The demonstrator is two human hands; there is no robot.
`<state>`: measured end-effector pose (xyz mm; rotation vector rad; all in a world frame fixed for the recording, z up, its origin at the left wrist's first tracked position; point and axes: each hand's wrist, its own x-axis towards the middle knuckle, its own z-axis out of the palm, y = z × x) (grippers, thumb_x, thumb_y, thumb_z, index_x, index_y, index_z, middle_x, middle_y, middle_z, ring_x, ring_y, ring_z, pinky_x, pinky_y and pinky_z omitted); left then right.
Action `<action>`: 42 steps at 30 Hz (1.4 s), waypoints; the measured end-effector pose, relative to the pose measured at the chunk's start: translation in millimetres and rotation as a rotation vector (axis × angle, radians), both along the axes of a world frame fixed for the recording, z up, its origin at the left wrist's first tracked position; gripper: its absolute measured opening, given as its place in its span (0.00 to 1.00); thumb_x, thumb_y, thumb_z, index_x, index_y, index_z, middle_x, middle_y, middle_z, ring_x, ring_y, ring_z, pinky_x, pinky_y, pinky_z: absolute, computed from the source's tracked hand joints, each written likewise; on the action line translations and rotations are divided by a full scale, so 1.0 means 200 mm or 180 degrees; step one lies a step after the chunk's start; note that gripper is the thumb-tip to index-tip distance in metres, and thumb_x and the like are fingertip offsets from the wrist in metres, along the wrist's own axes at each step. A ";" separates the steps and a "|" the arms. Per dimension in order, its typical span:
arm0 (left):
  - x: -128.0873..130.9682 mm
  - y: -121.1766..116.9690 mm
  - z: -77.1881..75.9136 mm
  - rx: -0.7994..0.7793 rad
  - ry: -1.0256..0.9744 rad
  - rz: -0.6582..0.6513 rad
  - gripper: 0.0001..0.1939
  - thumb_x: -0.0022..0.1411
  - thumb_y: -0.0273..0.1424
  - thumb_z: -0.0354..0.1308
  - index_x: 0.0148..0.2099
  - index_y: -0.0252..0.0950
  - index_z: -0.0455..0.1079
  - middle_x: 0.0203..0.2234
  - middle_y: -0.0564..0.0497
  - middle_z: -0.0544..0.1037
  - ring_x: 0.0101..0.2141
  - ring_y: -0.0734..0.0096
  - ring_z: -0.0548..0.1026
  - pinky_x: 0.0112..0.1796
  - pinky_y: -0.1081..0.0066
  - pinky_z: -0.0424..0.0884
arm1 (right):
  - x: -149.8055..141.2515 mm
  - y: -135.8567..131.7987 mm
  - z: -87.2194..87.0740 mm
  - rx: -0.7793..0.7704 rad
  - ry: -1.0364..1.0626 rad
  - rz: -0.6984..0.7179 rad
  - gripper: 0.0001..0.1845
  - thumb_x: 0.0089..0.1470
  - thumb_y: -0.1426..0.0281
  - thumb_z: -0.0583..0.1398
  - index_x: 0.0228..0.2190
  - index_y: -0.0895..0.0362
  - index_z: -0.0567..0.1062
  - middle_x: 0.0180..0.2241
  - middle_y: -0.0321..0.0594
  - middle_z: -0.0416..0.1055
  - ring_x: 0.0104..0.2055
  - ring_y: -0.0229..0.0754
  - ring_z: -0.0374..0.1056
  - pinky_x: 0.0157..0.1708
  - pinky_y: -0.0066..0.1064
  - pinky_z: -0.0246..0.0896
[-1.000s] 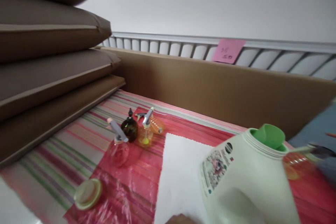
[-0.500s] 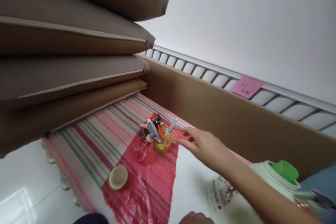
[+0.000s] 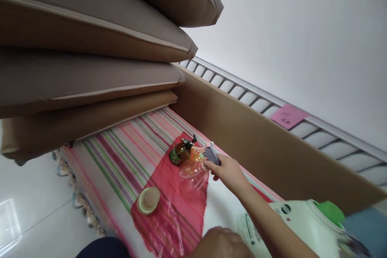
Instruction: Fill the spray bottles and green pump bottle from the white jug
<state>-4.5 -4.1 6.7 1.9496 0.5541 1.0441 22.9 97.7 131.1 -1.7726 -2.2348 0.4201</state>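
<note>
My right hand point(image 3: 228, 169) is closed around the grey trigger head point(image 3: 211, 155) of a clear pink spray bottle point(image 3: 193, 174), which is tilted and blurred. Beside it, partly hidden, is an orange see-through bottle point(image 3: 197, 155). A dark green bottle with a black spray head point(image 3: 179, 154) lies just left of these. They are all over a red see-through sheet point(image 3: 172, 201) on a striped cloth point(image 3: 121, 161). At the bottom edge my left hand point(image 3: 225, 244) shows only its curled knuckles; anything in it is hidden.
A round pale green lid point(image 3: 148, 200) lies on the sheet's left part. A large pale green jug point(image 3: 305, 221) with a bright green piece in its mouth stands at lower right. Brown cushions point(image 3: 121, 72) are stacked at left; a brown board point(image 3: 256, 137) runs along the right.
My right hand has gone from open beside the bottles to closed on the pink spray bottle's head, shifting and tilting it rightward. My left hand shows more. The view has shifted slightly.
</note>
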 end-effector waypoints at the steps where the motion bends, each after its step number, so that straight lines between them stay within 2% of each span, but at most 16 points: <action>1: -0.02 -0.01 0.02 0.0207 -0.0069 0.0136 0.11 0.57 0.31 0.59 0.44 0.41 0.71 0.40 0.45 0.79 0.43 0.54 0.75 0.47 0.58 0.69 | 0.06 -0.05 0.05 0.0036 0.0039 -0.0131 0.12 0.46 0.60 0.59 0.19 0.54 0.71 0.16 0.32 0.71 0.18 0.39 0.69 0.22 0.27 0.58; 3: -0.07 -0.05 0.06 0.0629 -0.0359 0.0645 0.18 0.57 0.29 0.57 0.51 0.40 0.66 0.45 0.45 0.77 0.46 0.58 0.73 0.49 0.60 0.67 | 0.16 -0.16 0.14 0.0132 0.0155 -0.0454 0.14 0.46 0.58 0.59 0.19 0.55 0.71 0.15 0.32 0.70 0.17 0.39 0.68 0.21 0.27 0.59; 5: -0.12 -0.07 0.09 0.0721 -0.0521 0.1306 0.26 0.57 0.29 0.58 0.57 0.41 0.59 0.52 0.44 0.70 0.53 0.57 0.67 0.55 0.55 0.60 | 0.26 -0.27 0.20 0.0203 0.0308 -0.0752 0.15 0.46 0.57 0.59 0.19 0.54 0.71 0.13 0.31 0.68 0.16 0.39 0.67 0.21 0.27 0.58; 7: -0.14 -0.07 0.11 0.0535 -0.0388 0.1776 0.38 0.52 0.33 0.64 0.61 0.41 0.51 0.59 0.42 0.62 0.59 0.52 0.58 0.57 0.48 0.53 | 0.34 -0.36 0.22 0.0241 0.0423 -0.0961 0.16 0.47 0.55 0.58 0.18 0.54 0.70 0.12 0.30 0.67 0.16 0.39 0.66 0.21 0.28 0.58; 9: -0.14 -0.05 0.10 0.0288 -0.0146 0.1990 0.50 0.43 0.37 0.70 0.63 0.41 0.47 0.62 0.40 0.56 0.61 0.47 0.52 0.58 0.43 0.49 | 0.38 -0.44 0.23 0.0217 0.0475 -0.1015 0.18 0.48 0.54 0.57 0.19 0.54 0.70 0.11 0.30 0.66 0.17 0.39 0.66 0.22 0.28 0.58; 13: -0.10 -0.03 0.06 0.0013 0.0060 0.1774 0.58 0.34 0.39 0.73 0.64 0.40 0.45 0.59 0.39 0.60 0.58 0.46 0.58 0.55 0.45 0.55 | 0.39 -0.57 0.22 0.0256 0.0627 -0.0845 0.15 0.49 0.56 0.57 0.22 0.54 0.70 0.15 0.29 0.68 0.17 0.38 0.65 0.23 0.29 0.58; 18: -0.10 -0.05 0.08 -0.0055 -0.0077 0.1517 0.48 0.35 0.36 0.72 0.59 0.39 0.54 0.52 0.43 0.67 0.52 0.51 0.65 0.53 0.51 0.61 | 0.39 -0.65 0.20 0.0363 0.1199 -0.0680 0.15 0.47 0.55 0.59 0.23 0.54 0.71 0.17 0.29 0.67 0.19 0.37 0.65 0.23 0.29 0.59; 20: -0.12 -0.05 0.10 -0.0116 -0.0171 0.1537 0.45 0.36 0.35 0.71 0.56 0.39 0.57 0.50 0.44 0.68 0.50 0.53 0.66 0.52 0.53 0.62 | 0.41 -0.65 0.14 0.0456 0.1825 -0.0779 0.17 0.45 0.54 0.61 0.31 0.54 0.72 0.20 0.31 0.70 0.23 0.40 0.68 0.26 0.30 0.63; 23: -0.13 -0.03 0.12 -0.0314 -0.0247 0.1601 0.43 0.37 0.35 0.70 0.55 0.37 0.58 0.47 0.44 0.68 0.49 0.54 0.66 0.50 0.54 0.64 | 0.42 -0.61 0.03 0.0624 0.2603 -0.0887 0.26 0.38 0.56 0.66 0.40 0.54 0.71 0.34 0.39 0.76 0.36 0.46 0.72 0.36 0.34 0.67; 25: -0.13 -0.03 0.12 -0.0379 -0.0252 0.1593 0.42 0.36 0.34 0.70 0.55 0.37 0.58 0.46 0.44 0.68 0.48 0.53 0.66 0.50 0.54 0.63 | 0.40 -0.59 -0.06 0.0574 0.2758 -0.0880 0.26 0.36 0.59 0.68 0.40 0.54 0.72 0.40 0.42 0.76 0.43 0.49 0.71 0.42 0.37 0.65; 27: -0.13 -0.03 0.12 -0.0439 -0.0293 0.1502 0.42 0.35 0.33 0.70 0.54 0.37 0.59 0.46 0.44 0.68 0.49 0.53 0.66 0.51 0.54 0.63 | 0.36 -0.56 -0.12 0.0401 0.2845 -0.0968 0.22 0.38 0.58 0.67 0.37 0.53 0.74 0.40 0.41 0.76 0.45 0.50 0.70 0.46 0.39 0.64; 31: -0.13 -0.03 0.12 -0.0967 -0.0593 0.0718 0.46 0.34 0.31 0.71 0.56 0.37 0.57 0.50 0.43 0.68 0.51 0.55 0.65 0.52 0.57 0.63 | 0.32 -0.55 -0.16 0.0294 0.3190 -0.1162 0.18 0.40 0.58 0.67 0.34 0.53 0.76 0.37 0.38 0.77 0.44 0.50 0.70 0.47 0.39 0.62; 33: -0.14 -0.01 0.13 -0.1200 -0.0869 0.0162 0.48 0.34 0.28 0.71 0.58 0.40 0.55 0.53 0.44 0.67 0.52 0.58 0.66 0.52 0.59 0.63 | 0.33 -0.55 -0.17 0.0210 0.3495 -0.1016 0.19 0.40 0.59 0.67 0.35 0.54 0.76 0.36 0.38 0.77 0.43 0.49 0.71 0.47 0.39 0.62; 35: -0.14 0.00 0.12 -0.1200 -0.1123 -0.0097 0.48 0.34 0.26 0.71 0.58 0.42 0.55 0.55 0.47 0.65 0.52 0.60 0.66 0.52 0.61 0.63 | 0.36 -0.56 -0.18 0.0051 0.3788 -0.0783 0.20 0.40 0.59 0.67 0.37 0.53 0.76 0.34 0.40 0.78 0.43 0.50 0.71 0.47 0.41 0.62; 38: -0.12 -0.01 0.12 -0.1042 -0.1071 0.0288 0.44 0.35 0.25 0.70 0.56 0.41 0.58 0.51 0.48 0.68 0.48 0.61 0.68 0.50 0.63 0.66 | 0.40 -0.56 -0.21 -0.0133 0.3849 -0.0557 0.19 0.42 0.59 0.66 0.38 0.52 0.76 0.38 0.42 0.78 0.46 0.50 0.70 0.49 0.43 0.61; 42: -0.08 -0.05 0.12 -0.0648 -0.0605 0.1171 0.37 0.39 0.28 0.67 0.54 0.39 0.61 0.46 0.47 0.71 0.45 0.59 0.69 0.48 0.62 0.66 | 0.40 -0.55 -0.23 0.0073 0.3268 -0.0774 0.22 0.46 0.55 0.63 0.40 0.54 0.75 0.45 0.44 0.75 0.49 0.50 0.68 0.51 0.42 0.58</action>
